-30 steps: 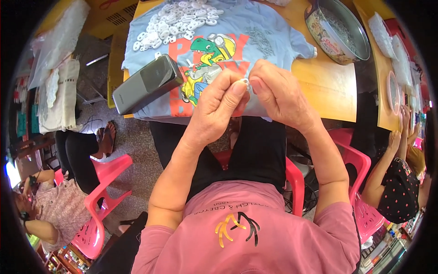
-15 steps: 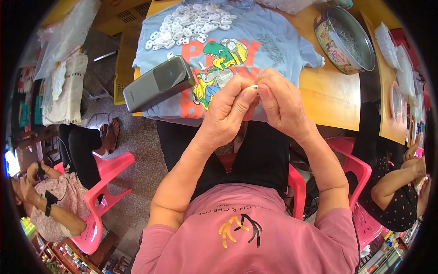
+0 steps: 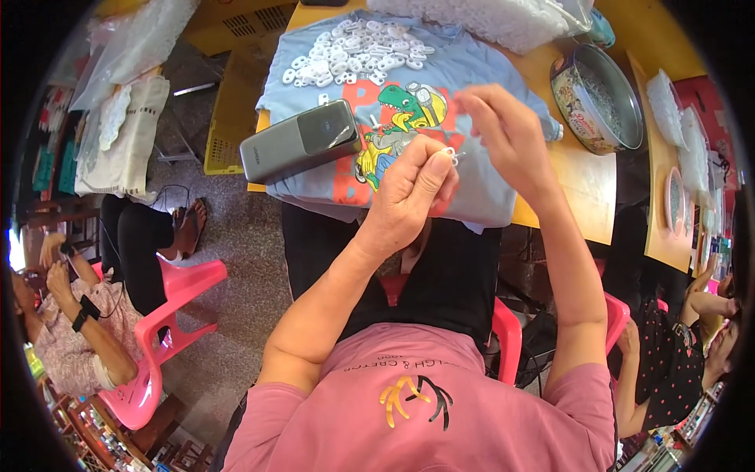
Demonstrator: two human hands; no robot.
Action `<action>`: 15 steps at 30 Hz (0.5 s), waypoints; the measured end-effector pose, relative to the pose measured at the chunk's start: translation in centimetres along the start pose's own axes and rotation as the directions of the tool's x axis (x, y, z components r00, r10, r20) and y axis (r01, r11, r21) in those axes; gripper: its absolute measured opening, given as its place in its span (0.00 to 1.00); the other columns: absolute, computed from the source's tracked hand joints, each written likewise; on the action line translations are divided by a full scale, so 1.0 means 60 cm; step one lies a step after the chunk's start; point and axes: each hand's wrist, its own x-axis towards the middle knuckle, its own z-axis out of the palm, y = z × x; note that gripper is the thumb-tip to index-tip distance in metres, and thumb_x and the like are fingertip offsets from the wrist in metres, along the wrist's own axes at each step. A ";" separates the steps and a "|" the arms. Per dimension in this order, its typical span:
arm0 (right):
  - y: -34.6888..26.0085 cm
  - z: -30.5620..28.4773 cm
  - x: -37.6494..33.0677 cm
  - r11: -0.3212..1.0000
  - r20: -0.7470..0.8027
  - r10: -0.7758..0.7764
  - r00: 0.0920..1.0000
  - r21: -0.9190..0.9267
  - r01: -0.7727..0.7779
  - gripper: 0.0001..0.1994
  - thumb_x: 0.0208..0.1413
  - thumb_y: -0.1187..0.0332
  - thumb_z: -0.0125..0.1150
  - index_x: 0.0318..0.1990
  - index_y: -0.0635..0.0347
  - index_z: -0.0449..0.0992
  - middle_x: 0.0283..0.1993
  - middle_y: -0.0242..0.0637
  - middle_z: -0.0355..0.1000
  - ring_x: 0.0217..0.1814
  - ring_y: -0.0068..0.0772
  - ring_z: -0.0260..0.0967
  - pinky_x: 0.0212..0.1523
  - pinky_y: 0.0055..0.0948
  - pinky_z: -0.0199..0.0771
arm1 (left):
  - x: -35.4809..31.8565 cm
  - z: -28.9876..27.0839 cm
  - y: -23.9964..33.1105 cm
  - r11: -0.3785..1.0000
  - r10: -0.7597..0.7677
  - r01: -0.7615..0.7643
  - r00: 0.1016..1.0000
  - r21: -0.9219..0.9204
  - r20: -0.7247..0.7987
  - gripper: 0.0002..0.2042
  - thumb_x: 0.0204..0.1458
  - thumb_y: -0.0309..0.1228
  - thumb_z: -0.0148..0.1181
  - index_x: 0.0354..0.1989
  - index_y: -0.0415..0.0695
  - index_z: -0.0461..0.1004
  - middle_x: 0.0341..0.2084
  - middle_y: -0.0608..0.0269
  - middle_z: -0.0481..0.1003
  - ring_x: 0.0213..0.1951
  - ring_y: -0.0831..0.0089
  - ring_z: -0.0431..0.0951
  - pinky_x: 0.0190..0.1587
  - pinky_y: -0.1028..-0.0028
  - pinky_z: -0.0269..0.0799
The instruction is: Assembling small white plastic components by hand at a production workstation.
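My left hand pinches a small white plastic piece between thumb and forefinger. A thin shiny bit sticks out from its right side. Apart from it, my right hand hovers above the light-blue printed T-shirt spread on the table, its fingers loosely apart with nothing visible in them. At the shirt's far side lies a loose pile of white plastic pieces with holes. A dark grey power bank rests on the shirt to the left of my left hand.
An oval tin with many small shiny pieces stands on the wooden table to the right. Bagged white pieces lie along the far edge. Seated people are on both sides, one by a pink chair at left.
My hands were together at the small white piece. Now my right hand has parted from it, moving up and right with its fingers spreading. The whole view has shifted slightly.
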 end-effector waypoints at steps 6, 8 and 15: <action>0.057 0.037 0.098 0.925 0.007 -0.164 0.986 -0.347 0.156 0.08 0.56 0.68 0.61 0.42 0.58 0.78 0.37 0.40 0.74 0.34 0.38 0.72 0.37 0.31 0.71 | 0.001 -0.002 -0.005 0.999 0.028 -0.029 1.000 -0.015 -0.004 0.09 0.67 0.34 0.44 0.36 0.43 0.65 0.23 0.71 0.66 0.25 0.86 0.63 0.28 0.83 0.61; 0.064 0.050 0.114 0.886 0.003 -0.190 0.982 -0.431 0.173 0.08 0.56 0.66 0.61 0.41 0.58 0.78 0.37 0.40 0.74 0.35 0.40 0.72 0.37 0.33 0.71 | 0.000 0.000 -0.002 0.999 0.023 -0.023 1.000 -0.025 -0.006 0.09 0.67 0.33 0.44 0.37 0.43 0.65 0.23 0.71 0.66 0.25 0.86 0.63 0.28 0.84 0.61; 0.067 0.058 0.136 0.789 0.037 -0.197 0.980 -0.588 0.181 0.07 0.56 0.65 0.60 0.36 0.59 0.77 0.37 0.41 0.75 0.38 0.47 0.73 0.39 0.39 0.72 | -0.001 -0.001 -0.003 0.999 0.016 -0.016 1.000 -0.040 -0.008 0.09 0.67 0.33 0.45 0.37 0.43 0.65 0.23 0.71 0.66 0.25 0.86 0.63 0.27 0.84 0.60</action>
